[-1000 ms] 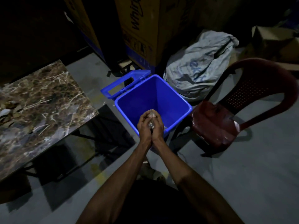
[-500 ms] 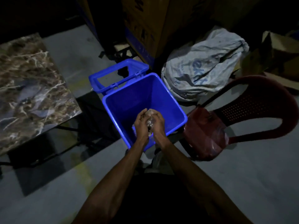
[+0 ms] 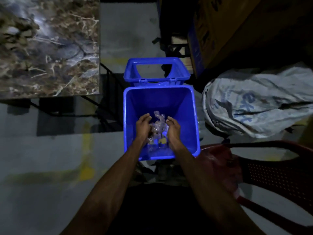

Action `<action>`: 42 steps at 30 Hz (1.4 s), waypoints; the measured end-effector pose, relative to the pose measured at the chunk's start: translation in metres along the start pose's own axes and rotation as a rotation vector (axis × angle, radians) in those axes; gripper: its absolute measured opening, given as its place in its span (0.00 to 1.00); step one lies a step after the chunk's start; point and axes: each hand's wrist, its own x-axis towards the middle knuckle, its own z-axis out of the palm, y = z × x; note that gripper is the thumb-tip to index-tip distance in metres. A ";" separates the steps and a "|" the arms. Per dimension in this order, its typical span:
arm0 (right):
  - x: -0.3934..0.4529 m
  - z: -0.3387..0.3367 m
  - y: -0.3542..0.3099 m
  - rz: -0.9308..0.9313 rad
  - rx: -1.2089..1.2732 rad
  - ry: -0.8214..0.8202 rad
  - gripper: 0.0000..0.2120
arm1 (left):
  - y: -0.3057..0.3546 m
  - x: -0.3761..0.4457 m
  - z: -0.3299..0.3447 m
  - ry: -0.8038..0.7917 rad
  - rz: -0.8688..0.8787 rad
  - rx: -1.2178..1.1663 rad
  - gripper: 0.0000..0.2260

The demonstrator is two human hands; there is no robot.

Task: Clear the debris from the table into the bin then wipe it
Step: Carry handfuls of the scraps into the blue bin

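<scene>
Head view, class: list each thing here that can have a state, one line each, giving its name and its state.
Bin: upright, holding clear plastic.
Bin lid: swung back, open.
Clear plastic debris: crumpled, between the hands, inside the bin's mouth.
Left hand: fingers loosely curled, beside the debris.
Right hand: fingers loosely curled, beside the debris.
Sack: slumped on the floor.

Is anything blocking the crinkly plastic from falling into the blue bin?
Nothing visible is. The lid is flipped back behind the blue bin, so its mouth is open. The clear plastic sits between the left hand and right hand, right over the opening.
</scene>
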 end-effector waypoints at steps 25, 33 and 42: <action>-0.071 0.005 0.004 -0.195 -0.370 -0.483 0.11 | -0.039 -0.091 -0.048 0.193 0.199 -0.121 0.10; -0.174 0.046 0.027 -0.405 -0.454 -0.677 0.10 | -0.046 -0.138 -0.140 0.253 0.337 -0.259 0.09; -0.275 0.079 0.084 -0.448 -0.460 -0.802 0.12 | -0.075 -0.186 -0.242 0.304 0.397 -0.291 0.10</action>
